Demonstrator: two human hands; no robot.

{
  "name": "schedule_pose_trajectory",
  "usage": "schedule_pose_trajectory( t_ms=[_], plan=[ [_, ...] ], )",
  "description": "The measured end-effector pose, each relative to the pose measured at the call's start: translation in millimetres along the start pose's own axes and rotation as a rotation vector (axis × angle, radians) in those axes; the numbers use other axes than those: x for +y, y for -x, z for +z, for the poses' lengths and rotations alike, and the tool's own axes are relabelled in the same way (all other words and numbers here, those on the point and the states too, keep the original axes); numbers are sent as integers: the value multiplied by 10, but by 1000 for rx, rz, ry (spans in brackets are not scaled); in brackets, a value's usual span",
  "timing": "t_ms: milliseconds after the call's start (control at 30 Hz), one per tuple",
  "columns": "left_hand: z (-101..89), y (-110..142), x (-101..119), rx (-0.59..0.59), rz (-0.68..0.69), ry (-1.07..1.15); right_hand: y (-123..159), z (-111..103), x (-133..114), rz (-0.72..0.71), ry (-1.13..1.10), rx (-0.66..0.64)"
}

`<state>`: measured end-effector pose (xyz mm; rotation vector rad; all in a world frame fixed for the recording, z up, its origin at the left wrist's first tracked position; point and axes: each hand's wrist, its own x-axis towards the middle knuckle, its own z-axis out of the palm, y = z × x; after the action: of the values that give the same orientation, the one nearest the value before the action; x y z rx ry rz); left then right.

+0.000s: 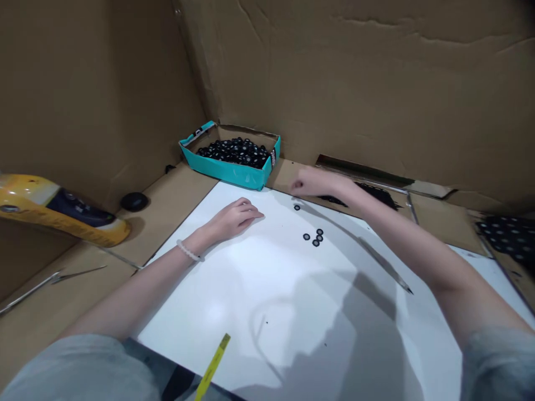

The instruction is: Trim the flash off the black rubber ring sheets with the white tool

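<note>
Right hand (pixel 320 182), grip narrow on a dark speck (pixel 297 184) (too small to tell), points left; left hand (pixel 232 219) lies open

Tray (pixel 228 174) of rings (pixel 238 151): in the far corner, against the cardboard walls (pixel 334 72), behind the board (pixel 209 289). Loose rings (pixel 315 237): on the board, right of centre, four grouped. Lone ring (pixel 296 207): on the board, nearer the tray. Left of the board: a handheld device (pixel 54 209), a round disc (pixel 134 201) just beside it, tweezers (pixel 54 284) nearer. Right of the board: a dotted sheet (pixel 510 236). Over the board's near edge: a strip (pixel 213 367). Left hand (pixel 232 220): on the board. Right hand (pixel 317 184): above the board's far edge, just beside the lone ring.
</note>
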<state>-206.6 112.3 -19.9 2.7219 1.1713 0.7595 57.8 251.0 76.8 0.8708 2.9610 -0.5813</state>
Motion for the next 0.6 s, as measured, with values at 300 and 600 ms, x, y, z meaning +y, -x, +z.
schedule_pose_trajectory(
  t_ms=[300,600],
  plan=[
    [-35,-11,38,-2,-39,-6,643,856,265,202,-326,178],
    [-24,-21,2,18,-54,-35,1162,773,185,232,-555,51]
  ],
)
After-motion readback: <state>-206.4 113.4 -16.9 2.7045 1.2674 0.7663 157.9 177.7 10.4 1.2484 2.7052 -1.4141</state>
